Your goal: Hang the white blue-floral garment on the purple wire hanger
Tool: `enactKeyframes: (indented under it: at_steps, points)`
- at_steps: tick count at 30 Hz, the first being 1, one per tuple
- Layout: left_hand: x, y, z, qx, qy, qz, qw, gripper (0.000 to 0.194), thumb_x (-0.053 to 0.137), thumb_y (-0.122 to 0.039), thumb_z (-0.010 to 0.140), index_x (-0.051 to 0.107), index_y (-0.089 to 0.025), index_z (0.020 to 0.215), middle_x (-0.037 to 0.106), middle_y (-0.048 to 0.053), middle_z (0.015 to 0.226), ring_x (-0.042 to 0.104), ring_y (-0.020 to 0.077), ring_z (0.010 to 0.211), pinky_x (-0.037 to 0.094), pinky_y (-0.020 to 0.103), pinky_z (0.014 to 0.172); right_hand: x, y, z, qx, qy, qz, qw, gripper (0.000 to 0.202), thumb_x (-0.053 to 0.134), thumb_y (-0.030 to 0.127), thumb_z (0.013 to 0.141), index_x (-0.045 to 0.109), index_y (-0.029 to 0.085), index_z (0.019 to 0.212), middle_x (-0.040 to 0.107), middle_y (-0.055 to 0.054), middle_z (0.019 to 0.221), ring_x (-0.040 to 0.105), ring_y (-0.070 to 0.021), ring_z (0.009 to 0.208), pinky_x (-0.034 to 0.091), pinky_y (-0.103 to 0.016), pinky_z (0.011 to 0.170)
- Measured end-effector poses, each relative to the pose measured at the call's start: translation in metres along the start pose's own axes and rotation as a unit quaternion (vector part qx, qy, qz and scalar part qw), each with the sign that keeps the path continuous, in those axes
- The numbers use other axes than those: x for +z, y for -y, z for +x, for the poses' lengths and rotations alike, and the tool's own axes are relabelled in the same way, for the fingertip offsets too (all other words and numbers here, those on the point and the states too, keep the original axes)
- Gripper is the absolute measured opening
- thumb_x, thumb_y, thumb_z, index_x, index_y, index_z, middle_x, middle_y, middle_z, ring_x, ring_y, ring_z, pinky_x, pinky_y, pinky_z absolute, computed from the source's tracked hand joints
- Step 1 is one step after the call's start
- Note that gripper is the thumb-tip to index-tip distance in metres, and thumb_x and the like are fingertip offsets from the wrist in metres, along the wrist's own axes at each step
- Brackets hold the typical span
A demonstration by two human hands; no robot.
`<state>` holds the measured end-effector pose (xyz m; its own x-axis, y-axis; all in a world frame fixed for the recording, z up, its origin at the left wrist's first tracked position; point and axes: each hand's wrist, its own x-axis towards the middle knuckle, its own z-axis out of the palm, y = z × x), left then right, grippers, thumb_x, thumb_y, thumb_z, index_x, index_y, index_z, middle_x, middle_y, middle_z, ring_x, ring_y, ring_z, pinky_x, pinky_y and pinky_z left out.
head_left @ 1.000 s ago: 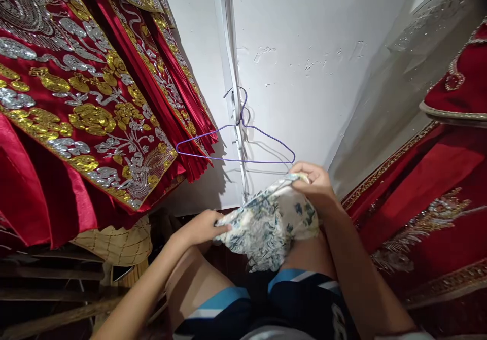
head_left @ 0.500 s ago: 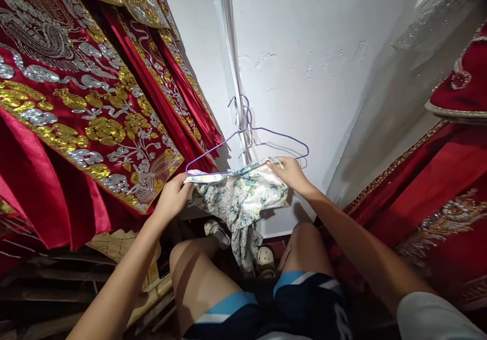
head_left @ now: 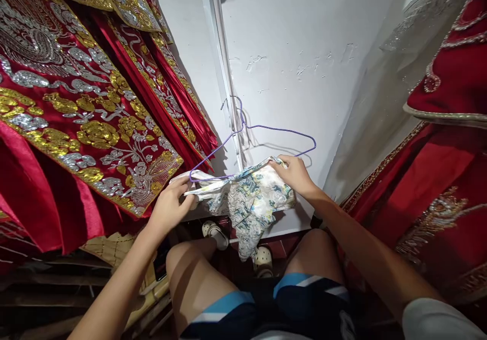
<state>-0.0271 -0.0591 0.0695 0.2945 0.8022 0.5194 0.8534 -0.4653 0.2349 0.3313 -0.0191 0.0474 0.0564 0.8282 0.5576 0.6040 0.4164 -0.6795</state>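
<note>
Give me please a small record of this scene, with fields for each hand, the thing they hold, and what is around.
left hand: left hand grips the left end of the floral garment
right hand: right hand grips its right end
garment: stretched between both hands along the bottom bar of the purple wire hanger, rest hanging down
hanger: hooked on a white pipe at the wall
left side: red embroidered costumes
right side: red fabric

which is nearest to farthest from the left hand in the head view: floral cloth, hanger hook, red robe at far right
1. floral cloth: pinched in the left hand.
2. hanger hook: up on the wall, centre.
3. red robe: far right edge.
</note>
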Motion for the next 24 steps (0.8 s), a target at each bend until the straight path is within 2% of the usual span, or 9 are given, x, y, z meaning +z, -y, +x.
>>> enactKeyframes:
  at_steps: [4,6,9,12,13,15,18,21,24]
  points:
    - [-0.014,-0.005,0.003,-0.066,-0.059,-0.062,0.994,0.024,0.051,-0.036,0.082,0.051,-0.021,0.064,0.065,0.011,0.132,0.057,0.0325,0.124,0.042,0.042,0.108,0.005,0.003,-0.003,0.003,0.034,0.022,0.999,0.044,0.056,0.048,0.086,0.036,0.022,0.058,0.029,0.005,0.055,0.029,-0.0127,0.056,0.021,-0.028,0.055]
    - [-0.02,-0.013,0.016,-0.091,-0.091,-0.136,0.982,0.024,0.052,-0.039,0.085,0.053,-0.02,0.07,0.067,0.009,0.127,0.062,0.0292,0.114,0.048,0.038,0.099,0.009,0.007,-0.007,0.012,0.052,0.042,0.998,0.042,0.055,0.05,0.087,0.042,0.021,0.059,0.033,0.004,0.056,0.032,-0.0129,0.056,0.023,-0.027,0.054]
    - [-0.026,-0.03,0.042,-0.079,-0.134,-0.184,0.97,0.022,0.051,-0.038,0.088,0.061,-0.019,0.092,0.071,0.007,0.11,0.065,0.0223,0.094,0.05,0.031,0.084,0.013,0.015,-0.016,0.013,0.099,0.08,0.992,0.037,0.054,0.049,0.088,0.054,0.02,0.064,0.047,0.002,0.06,0.043,-0.0151,0.059,0.03,-0.027,0.055]
    - [-0.028,-0.038,0.066,-0.046,-0.158,-0.148,0.975,0.027,0.052,-0.031,0.085,0.065,-0.019,0.106,0.071,0.005,0.104,0.064,0.0201,0.092,0.048,0.029,0.083,0.009,0.021,-0.027,-0.005,0.138,0.092,0.986,0.021,0.057,0.037,0.085,0.07,0.02,0.083,0.065,-0.002,0.076,0.056,-0.0187,0.07,0.04,-0.027,0.062]
    - [-0.027,-0.038,0.073,-0.041,-0.147,-0.148,0.977,0.028,0.052,-0.03,0.084,0.068,-0.018,0.103,0.072,0.004,0.101,0.064,0.0203,0.091,0.048,0.028,0.082,0.005,0.021,-0.03,-0.009,0.141,0.086,0.986,0.021,0.06,0.031,0.082,0.073,0.022,0.096,0.069,-0.002,0.083,0.059,-0.0194,0.073,0.042,-0.027,0.064]
    - [-0.024,-0.034,0.081,-0.052,-0.097,-0.18,0.978,0.025,0.053,-0.03,0.08,0.072,-0.017,0.091,0.072,0.005,0.09,0.064,0.0203,0.083,0.049,0.028,0.076,-0.007,0.017,-0.033,-0.006,0.122,0.063,0.99,0.049,0.063,0.023,0.075,0.067,0.026,0.124,0.071,-0.001,0.086,0.06,-0.0193,0.072,0.045,-0.028,0.066]
    - [-0.019,-0.023,0.086,-0.108,-0.02,-0.274,0.955,0.02,0.06,-0.032,0.073,0.071,-0.015,0.076,0.068,0.004,0.072,0.06,0.0177,0.065,0.047,0.026,0.061,-0.027,0.003,-0.027,0.016,0.038,0.048,0.998,0.083,0.063,0.02,0.073,0.038,0.024,0.153,0.066,0.001,0.072,0.056,-0.0177,0.06,0.044,-0.029,0.06]
    - [-0.015,-0.017,0.087,-0.152,0.009,-0.364,0.919,0.019,0.068,-0.033,0.067,0.071,-0.015,0.073,0.064,0.003,0.062,0.054,0.0147,0.054,0.041,0.023,0.049,-0.04,-0.019,-0.004,0.029,-0.048,0.046,0.997,0.097,0.065,0.021,0.071,0.022,0.017,0.158,0.068,-0.002,0.079,0.056,-0.0175,0.059,0.047,-0.032,0.062]
    - [-0.013,-0.015,0.09,-0.172,0.044,-0.422,0.889,0.022,0.073,-0.033,0.061,0.07,-0.014,0.071,0.062,0.002,0.058,0.053,0.0136,0.048,0.04,0.022,0.044,-0.042,-0.039,0.029,0.019,-0.061,0.024,0.998,0.085,0.065,0.021,0.068,0.042,0.01,0.149,0.072,-0.011,0.097,0.064,-0.0226,0.076,0.05,-0.037,0.076]
